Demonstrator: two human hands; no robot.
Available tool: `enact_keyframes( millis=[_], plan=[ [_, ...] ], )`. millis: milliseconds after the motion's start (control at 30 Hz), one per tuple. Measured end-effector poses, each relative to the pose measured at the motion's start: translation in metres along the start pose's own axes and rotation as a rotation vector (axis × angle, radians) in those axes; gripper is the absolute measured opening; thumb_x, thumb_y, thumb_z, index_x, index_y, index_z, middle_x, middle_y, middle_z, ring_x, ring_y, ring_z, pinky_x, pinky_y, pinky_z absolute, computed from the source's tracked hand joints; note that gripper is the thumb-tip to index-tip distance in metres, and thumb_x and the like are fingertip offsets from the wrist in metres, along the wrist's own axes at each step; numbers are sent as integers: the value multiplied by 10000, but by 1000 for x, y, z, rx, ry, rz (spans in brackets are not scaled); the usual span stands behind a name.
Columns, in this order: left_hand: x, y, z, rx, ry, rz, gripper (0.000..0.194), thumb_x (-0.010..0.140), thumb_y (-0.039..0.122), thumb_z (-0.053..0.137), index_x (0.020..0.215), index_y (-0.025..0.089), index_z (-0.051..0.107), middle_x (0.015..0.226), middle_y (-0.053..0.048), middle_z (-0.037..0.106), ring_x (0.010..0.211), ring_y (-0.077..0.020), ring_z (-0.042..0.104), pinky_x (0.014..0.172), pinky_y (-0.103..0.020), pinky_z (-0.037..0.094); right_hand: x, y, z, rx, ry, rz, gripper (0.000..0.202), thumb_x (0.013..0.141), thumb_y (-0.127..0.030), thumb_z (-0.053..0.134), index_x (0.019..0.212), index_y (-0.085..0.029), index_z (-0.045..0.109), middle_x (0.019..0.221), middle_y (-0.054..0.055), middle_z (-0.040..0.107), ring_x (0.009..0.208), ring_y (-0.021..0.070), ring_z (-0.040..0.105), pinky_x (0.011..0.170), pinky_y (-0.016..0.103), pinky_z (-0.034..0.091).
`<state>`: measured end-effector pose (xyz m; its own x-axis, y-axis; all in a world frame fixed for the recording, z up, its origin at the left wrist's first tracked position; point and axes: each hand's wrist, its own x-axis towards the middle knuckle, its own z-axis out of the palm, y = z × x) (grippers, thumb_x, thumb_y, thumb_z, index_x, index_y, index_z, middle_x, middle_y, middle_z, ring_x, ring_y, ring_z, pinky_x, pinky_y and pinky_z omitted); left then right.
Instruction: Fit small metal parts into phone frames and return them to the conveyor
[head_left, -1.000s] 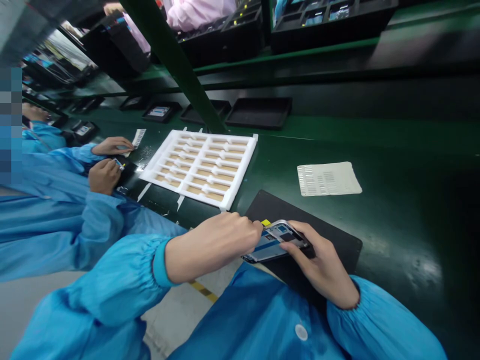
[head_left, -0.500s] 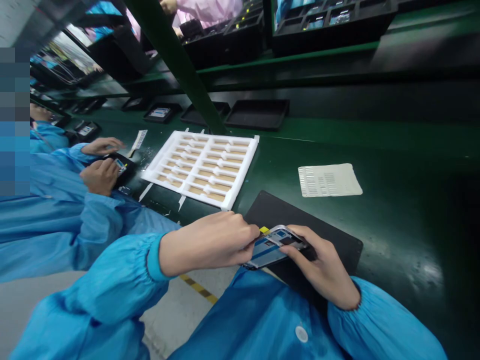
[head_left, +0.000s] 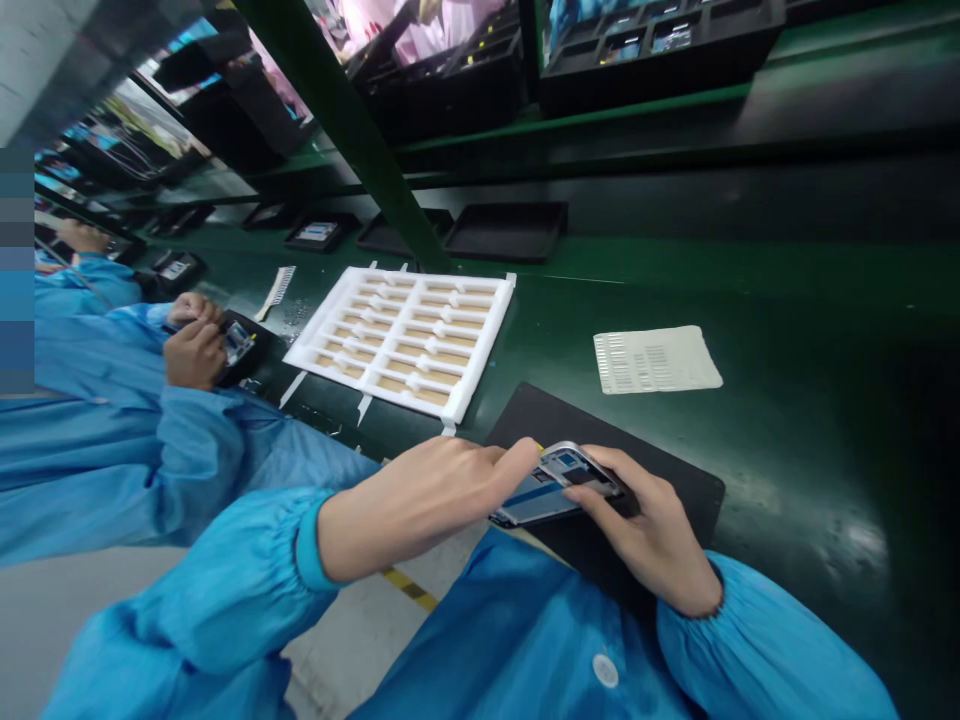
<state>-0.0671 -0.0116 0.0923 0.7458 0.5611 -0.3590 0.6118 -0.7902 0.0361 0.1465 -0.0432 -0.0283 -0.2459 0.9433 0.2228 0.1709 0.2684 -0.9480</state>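
An opened phone body (head_left: 547,492) with a silver rim and bluish-grey inside is tilted above the black mat (head_left: 679,487). My right hand (head_left: 649,525) grips its right end, thumb on the inner face and fingers behind the rim. My left hand (head_left: 442,485) is closed at the phone's left long edge, its forefinger reaching along that edge. Its other fingertips are hidden behind the hand and the phone. A bit of yellow shows at the tip of the left forefinger.
A white foam tray (head_left: 484,345) with rows of slots lies ahead to the left. A pale label sheet (head_left: 656,362) is at the right. Black trays (head_left: 506,230) stand behind a slanted green post (head_left: 367,150). A co-worker's hands (head_left: 196,350) work over a phone at the left.
My left hand has shifted up and right along the phone's edge, its forefinger now straighter and covering most of the yellow piece. The right hand keeps its hold. The co-worker's hands have drawn together.
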Motion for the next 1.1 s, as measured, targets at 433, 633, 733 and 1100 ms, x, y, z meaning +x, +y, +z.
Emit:
enact_keyframes(
  millis=[433, 633, 733, 1100],
  plan=[
    [4, 15, -2, 116, 47, -91, 232, 843, -39, 371, 911, 179, 415, 787, -32, 566, 581, -177, 562, 516, -287, 488, -1, 1, 3, -48, 108, 1, 216, 919, -288, 635, 1133, -259, 622, 1063, 20, 716, 942, 204, 702, 805, 257, 581],
    [7, 22, 25, 222, 289, -53, 196, 942, 21, 296, 977, 133, 453, 942, -137, 638, 843, -250, 694, 699, -366, 592, -2, 2, 0, -36, 78, -49, 252, 920, -269, 636, 1168, -279, 594, 1052, 7, 710, 903, 176, 700, 792, 230, 571],
    [9, 24, 30, 245, 376, -57, 185, 963, 43, 302, 987, 111, 473, 1023, -195, 657, 928, -294, 709, 741, -404, 604, -3, 2, 0, -49, 85, -32, 244, 925, -286, 629, 1166, -274, 596, 1059, 18, 705, 912, 185, 697, 797, 244, 574],
    [-8, -8, 54, -654, 573, -175, 491, 970, 214, 555, 1441, 236, 416, 1149, -41, 724, 1017, -146, 711, 838, -226, 601, 0, 4, 5, 6, 220, 62, 253, 883, -312, 677, 1121, -241, 629, 1029, 36, 710, 925, 206, 697, 783, 281, 593]
  ],
)
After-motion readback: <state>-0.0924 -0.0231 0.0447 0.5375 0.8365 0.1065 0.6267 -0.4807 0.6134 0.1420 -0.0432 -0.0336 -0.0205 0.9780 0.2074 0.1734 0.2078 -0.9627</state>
